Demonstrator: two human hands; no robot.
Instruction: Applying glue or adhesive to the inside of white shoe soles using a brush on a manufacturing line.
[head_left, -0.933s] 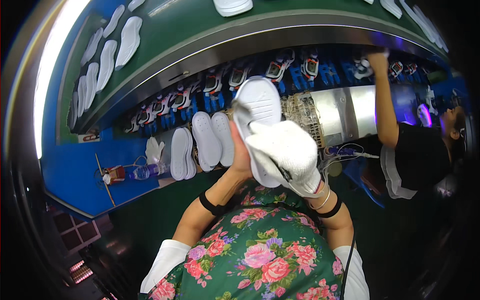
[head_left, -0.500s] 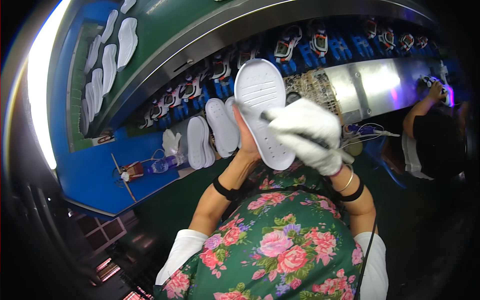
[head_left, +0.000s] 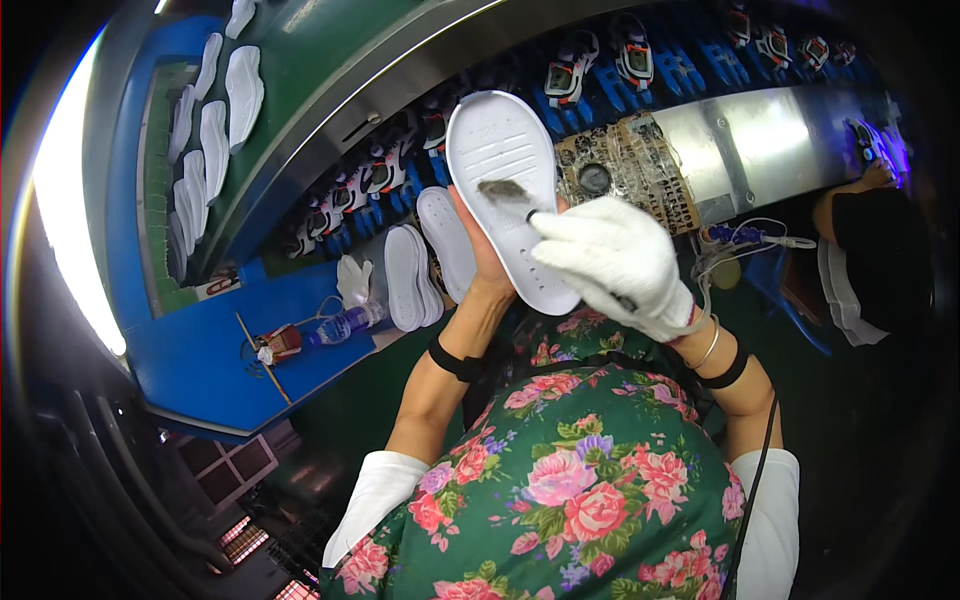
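My bare left hand (head_left: 482, 250) holds a white shoe sole (head_left: 500, 140) from its left side and underneath, its inner face tilted up toward me. Grooves cross the upper half of that face, and small holes mark the lower half. In a white knitted glove, my right hand (head_left: 620, 255) is closed round the dark handle of a brush. The brush's dark bristles (head_left: 503, 191) lie against the inside of the sole, near its middle. Most of the handle is hidden by the glove.
More white soles (head_left: 405, 280) stand left of my left hand. A blue table (head_left: 210, 360) carries a plastic bottle (head_left: 345, 325). Shoe uppers (head_left: 567, 78) sit on blue holders along the line behind. A dark round container (head_left: 594, 179) rests on taped cardboard. At right is another person's arm (head_left: 850, 200).
The sole has shifted slightly up and left in the picture. The brush has gone from the sole's left edge to its middle. The round container now shows beside my glove.
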